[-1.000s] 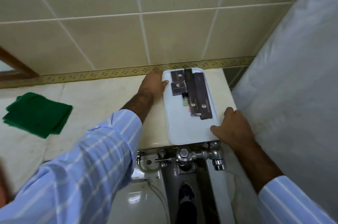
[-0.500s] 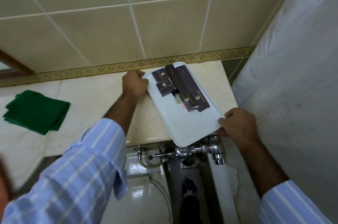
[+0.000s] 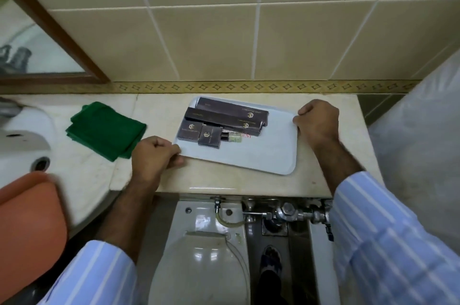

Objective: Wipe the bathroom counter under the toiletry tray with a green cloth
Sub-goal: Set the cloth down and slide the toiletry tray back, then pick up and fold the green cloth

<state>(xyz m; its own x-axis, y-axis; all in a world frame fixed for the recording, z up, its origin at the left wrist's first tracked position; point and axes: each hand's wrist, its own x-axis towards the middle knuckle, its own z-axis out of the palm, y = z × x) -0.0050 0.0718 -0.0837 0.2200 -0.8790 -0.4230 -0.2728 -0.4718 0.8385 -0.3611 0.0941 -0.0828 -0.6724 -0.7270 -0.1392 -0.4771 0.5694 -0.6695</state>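
Turned since the earlier frame, the white rectangular plastic tray (image 3: 261, 155) now lies crosswise on the beige marble tabletop (image 3: 161, 110). Left hand (image 3: 153, 157) and right hand (image 3: 317, 121) grip its short ends, fingertips hidden underneath. Its small bottle is half-covered by dark boxes (image 3: 224, 122). Left lies the folded green cloth (image 3: 104, 129).

Tray (image 3: 261, 155) swung crosswise on counter (image 3: 323, 180), now nearer green cloth (image 3: 105, 130); both hands shifted along.

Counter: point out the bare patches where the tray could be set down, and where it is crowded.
The counter is bare in three places: a strip between the toiletry tray and the front edge, the right end past the right hand, and a narrow gap between the green cloth and tray. It is crowded on the left, where the cloth meets the sink and left hand.
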